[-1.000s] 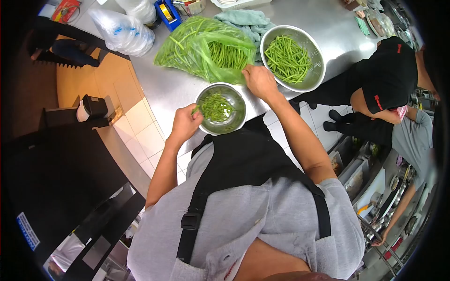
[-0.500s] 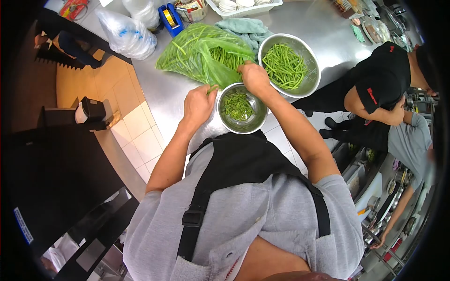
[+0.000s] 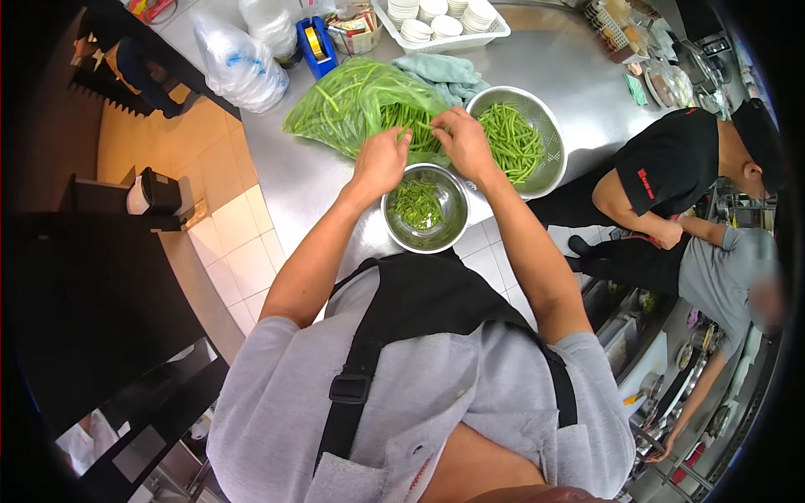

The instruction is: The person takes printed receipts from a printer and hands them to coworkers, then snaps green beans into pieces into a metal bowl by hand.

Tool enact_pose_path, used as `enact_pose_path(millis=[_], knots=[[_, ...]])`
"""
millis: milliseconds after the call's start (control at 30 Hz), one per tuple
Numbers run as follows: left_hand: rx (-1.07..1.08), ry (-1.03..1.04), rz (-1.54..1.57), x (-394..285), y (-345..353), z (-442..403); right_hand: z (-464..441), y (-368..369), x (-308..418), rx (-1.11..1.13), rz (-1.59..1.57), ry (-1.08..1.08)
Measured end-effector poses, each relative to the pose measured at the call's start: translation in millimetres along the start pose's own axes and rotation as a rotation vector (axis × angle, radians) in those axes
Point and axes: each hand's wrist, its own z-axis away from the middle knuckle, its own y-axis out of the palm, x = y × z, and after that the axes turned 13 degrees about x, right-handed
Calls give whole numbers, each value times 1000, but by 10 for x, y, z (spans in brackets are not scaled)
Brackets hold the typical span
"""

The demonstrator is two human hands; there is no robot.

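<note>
A green plastic bag (image 3: 331,109) of long green beans lies on the steel counter, its mouth toward me. My left hand (image 3: 383,159) is at the bag's opening, fingers pinched together; what they hold is too small to name. Just right of it, my right hand (image 3: 461,141) reaches over the beans, its fingers bent together, their contents unclear. Below both hands stands a small steel bowl (image 3: 425,208) with short green trimmings inside. A perforated steel colander (image 3: 549,159) at the right holds a heap of green beans (image 3: 510,142).
Behind the bag are a teal cloth (image 3: 440,74), a blue tape dispenser (image 3: 317,49), wrapped plastic stacks (image 3: 239,71) and a white basket (image 3: 465,40) of small white cups. Two other people stand at the right, one in black (image 3: 671,159), one in grey (image 3: 713,272).
My left hand has moved from the bowl up to the bag's mouth, close to my right hand. My right hand remains by the bag. The view has shifted, showing more of the counter's far side.
</note>
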Motion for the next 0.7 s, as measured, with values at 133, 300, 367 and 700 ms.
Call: enact_pose_path(millis=[133,300,367,700], knots=[[-90,129,300,-73,144,-39,64,-90,268,-103,-110,-7],[-215,199,466,-320,143,-8,144,-133,338,-218,-34,-46],[-261,228,508,-398,156,-28,146,-144,346,-220,-113,-19],[-317,419,371,-535,-69,-381,220,-554,825,-334,-498,-47]])
